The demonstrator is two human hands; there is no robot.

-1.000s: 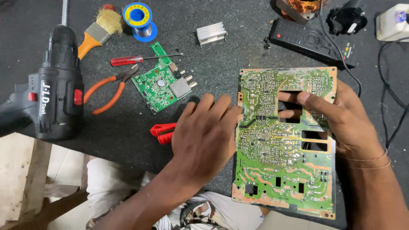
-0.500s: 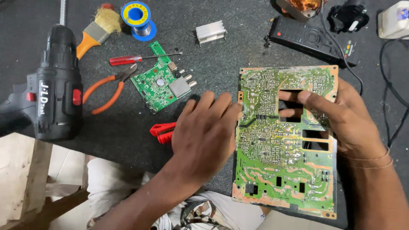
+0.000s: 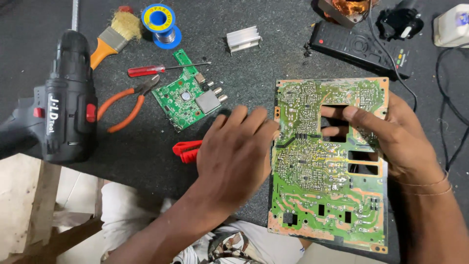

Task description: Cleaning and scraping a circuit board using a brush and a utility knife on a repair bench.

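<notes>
A large green circuit board (image 3: 322, 181), solder side up with rectangular cut-outs, lies at the front right of the dark mat. My right hand (image 3: 395, 139) grips its right edge, thumb on top and fingers showing through a cut-out. My left hand (image 3: 234, 156) rests palm down against the board's left edge, fingers closed and touching it. Red-handled cutters (image 3: 186, 150) lie partly under my left hand.
A black cordless drill (image 3: 58, 105) sits at the left. A small green board (image 3: 188, 95), orange pliers (image 3: 124, 100), red screwdriver (image 3: 156, 69), brush (image 3: 115, 34), solder spool (image 3: 161, 22), heat sink (image 3: 243, 39) and remote control (image 3: 364, 49) lie behind. Cables run at right.
Both hands and the large board stay almost still; the view has shifted slightly.
</notes>
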